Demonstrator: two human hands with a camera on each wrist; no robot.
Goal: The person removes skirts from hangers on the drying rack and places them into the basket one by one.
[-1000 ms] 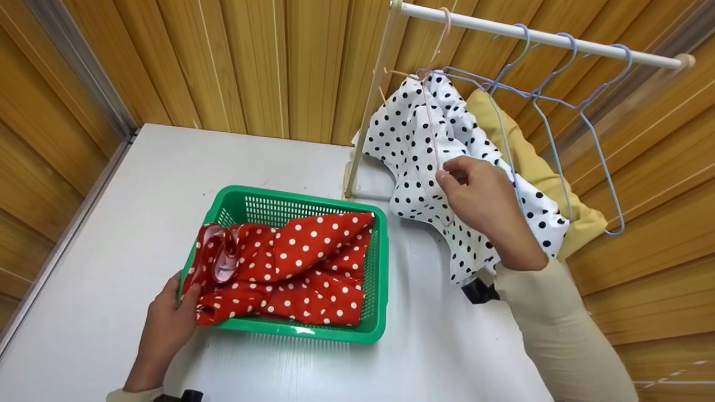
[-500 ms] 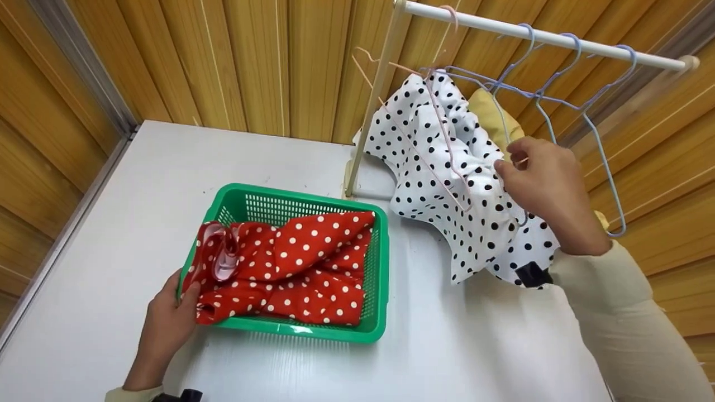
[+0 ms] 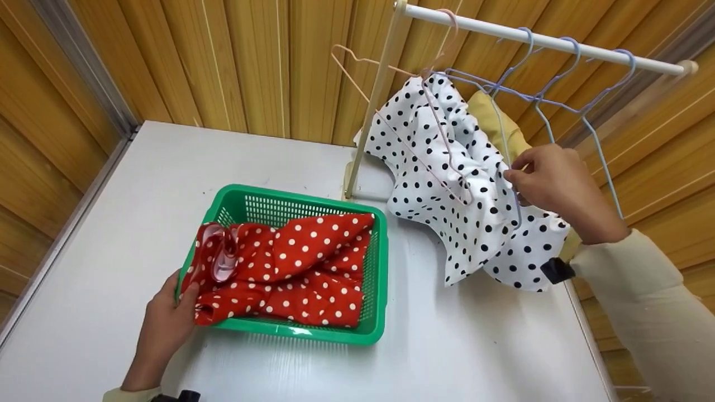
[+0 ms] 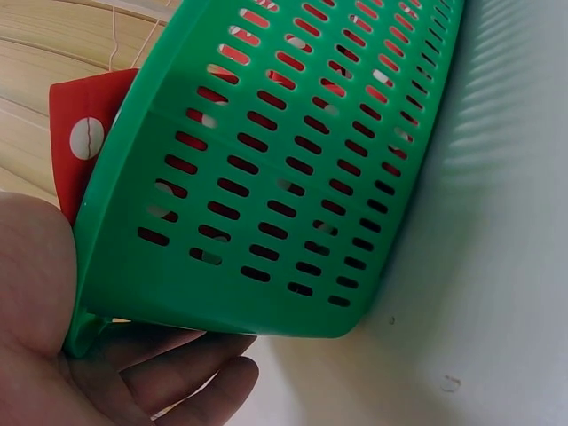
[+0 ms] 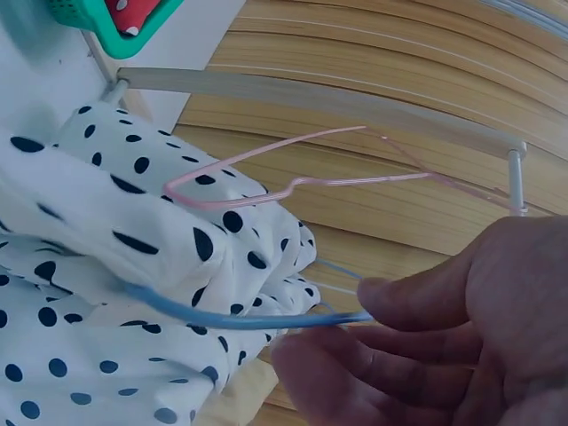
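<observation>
The left hand (image 3: pixel 170 315) grips the left rim of a green basket (image 3: pixel 290 330), thumb on top at the red polka-dot cloth (image 3: pixel 313 245) inside; its fingers curl under the rim in the left wrist view. The right hand (image 3: pixel 561 187) pinches a blue hanger (image 5: pixel 257 319) between thumb and fingers. That hanger carries white cloth with black dots (image 3: pixel 419 167). Beside it, a pink hanger (image 3: pixel 444 131) hangs with no garment on it, in front of the white cloth.
A white rail (image 3: pixel 486 25) on a thin post (image 3: pixel 368 123) holds the hangers, including a blue one (image 3: pixel 603 156) at the right. Yellow cloth (image 3: pixel 497 120) hangs behind the dotted one. Wood-panelled walls (image 3: pixel 251 67) border the white table (image 3: pixel 162 167).
My right hand has moved right, from the pink hanger to the blue one. The pink hanger has swung round, one end now left of the post. My left hand stays on the basket.
</observation>
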